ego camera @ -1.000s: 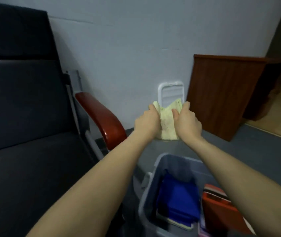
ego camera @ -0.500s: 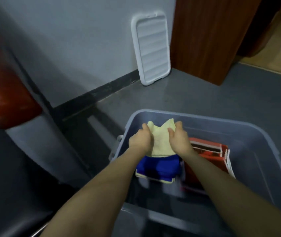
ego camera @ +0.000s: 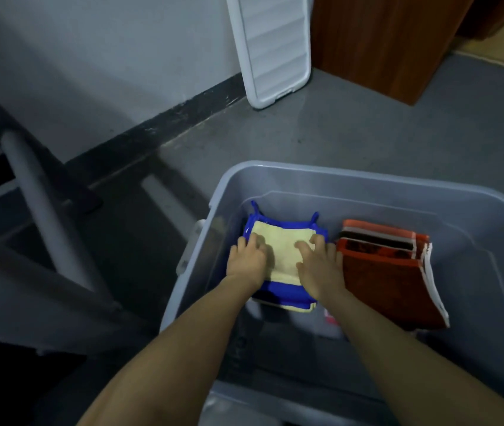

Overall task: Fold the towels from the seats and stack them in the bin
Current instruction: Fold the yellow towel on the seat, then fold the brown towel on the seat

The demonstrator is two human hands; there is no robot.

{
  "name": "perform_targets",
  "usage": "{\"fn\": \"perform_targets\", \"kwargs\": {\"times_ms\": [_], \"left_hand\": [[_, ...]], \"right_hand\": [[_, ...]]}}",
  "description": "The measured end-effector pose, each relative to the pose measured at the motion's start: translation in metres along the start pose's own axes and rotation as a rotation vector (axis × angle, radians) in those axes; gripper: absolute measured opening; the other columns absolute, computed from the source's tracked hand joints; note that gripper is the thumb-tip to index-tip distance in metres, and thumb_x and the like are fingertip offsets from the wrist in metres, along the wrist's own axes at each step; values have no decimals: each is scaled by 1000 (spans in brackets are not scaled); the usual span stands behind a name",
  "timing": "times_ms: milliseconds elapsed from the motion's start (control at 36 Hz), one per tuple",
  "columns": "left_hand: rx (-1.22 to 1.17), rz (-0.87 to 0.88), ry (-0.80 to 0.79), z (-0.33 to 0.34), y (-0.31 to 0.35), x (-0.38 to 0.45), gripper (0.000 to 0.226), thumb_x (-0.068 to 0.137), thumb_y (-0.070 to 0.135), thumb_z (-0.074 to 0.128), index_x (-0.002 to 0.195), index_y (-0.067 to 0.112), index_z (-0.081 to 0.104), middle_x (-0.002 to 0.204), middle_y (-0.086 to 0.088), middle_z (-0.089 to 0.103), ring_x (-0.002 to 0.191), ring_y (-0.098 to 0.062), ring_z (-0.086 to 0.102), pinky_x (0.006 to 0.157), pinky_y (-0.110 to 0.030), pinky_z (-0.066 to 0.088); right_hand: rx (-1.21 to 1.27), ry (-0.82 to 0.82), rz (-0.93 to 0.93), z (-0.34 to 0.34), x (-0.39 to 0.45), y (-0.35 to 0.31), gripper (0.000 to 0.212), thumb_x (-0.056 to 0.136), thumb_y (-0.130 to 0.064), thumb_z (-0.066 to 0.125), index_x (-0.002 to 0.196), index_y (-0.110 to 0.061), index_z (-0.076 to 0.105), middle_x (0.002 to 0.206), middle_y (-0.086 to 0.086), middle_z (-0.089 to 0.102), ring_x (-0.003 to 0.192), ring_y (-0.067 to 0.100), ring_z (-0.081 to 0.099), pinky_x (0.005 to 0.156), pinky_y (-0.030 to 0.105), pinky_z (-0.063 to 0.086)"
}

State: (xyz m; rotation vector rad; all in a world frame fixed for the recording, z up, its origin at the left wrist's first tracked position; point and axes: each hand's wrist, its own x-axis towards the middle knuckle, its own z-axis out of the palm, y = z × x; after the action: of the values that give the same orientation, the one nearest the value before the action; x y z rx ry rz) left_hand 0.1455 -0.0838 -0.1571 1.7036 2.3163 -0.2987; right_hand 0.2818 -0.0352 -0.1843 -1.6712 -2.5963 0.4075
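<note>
Both hands, the left hand (ego camera: 246, 259) and right hand (ego camera: 318, 265), pressed flat with loosely spread fingers on the yellow towel (ego camera: 281, 250), seating it squarely atop the blue towel (ego camera: 284, 292) in the bin (ego camera: 367, 179).

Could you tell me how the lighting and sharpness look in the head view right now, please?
Head view: dim, bluish light; the yellow towel is the brightest patch in the bin; both hands, left and right, look sharp; the forearms near the bottom edge go soft; wide-angle bending curves the bin rim and the white lid.
</note>
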Motion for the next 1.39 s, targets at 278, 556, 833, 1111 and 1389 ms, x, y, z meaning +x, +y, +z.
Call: {"fn": "perform_targets", "kwargs": {"times_ms": [278,556,833,1111,1389], "left_hand": [[-55,2,-69,-20,3,-12,49,91,13,45,139,10,34,141,-11,34,127,-30,35,105,-39,28],[-268,44,149,-131,-6,-37,28,95,16,41,120,7,50,130,-12,51,118,-32,51,92,-38,42],[-335,14,497,-272,-38,-91,27,94,14,40,118,5,50,127,-15,52,114,-34,52,86,-37,43],[-407,-106,813,-355,-146,-193,26,96,21,40,113,8,54,111,-10,59,95,-28,57,71,-32,44],[-492,-409,881,-309,-314,-333,22,96,22,42,107,10,56,102,-5,59,86,-23,58,70,-35,50]], "right_hand": [[-19,8,5,-12,-9,-9,38,97,-32,43,135,-25,45,132,9,36,115,29,40,95,37,34],[256,145,-26,-107,3,-41,27,95,-16,46,119,-8,55,124,14,47,118,33,42,97,36,32],[527,386,-318,-250,0,-109,19,91,0,48,105,1,61,109,16,55,92,26,55,76,20,34],[549,453,-526,-335,-38,-238,25,95,-10,41,114,-10,57,115,5,59,97,19,55,88,37,48],[526,320,-851,-306,-108,-430,18,92,-11,48,103,-14,62,101,6,65,91,22,61,81,35,50]]}}
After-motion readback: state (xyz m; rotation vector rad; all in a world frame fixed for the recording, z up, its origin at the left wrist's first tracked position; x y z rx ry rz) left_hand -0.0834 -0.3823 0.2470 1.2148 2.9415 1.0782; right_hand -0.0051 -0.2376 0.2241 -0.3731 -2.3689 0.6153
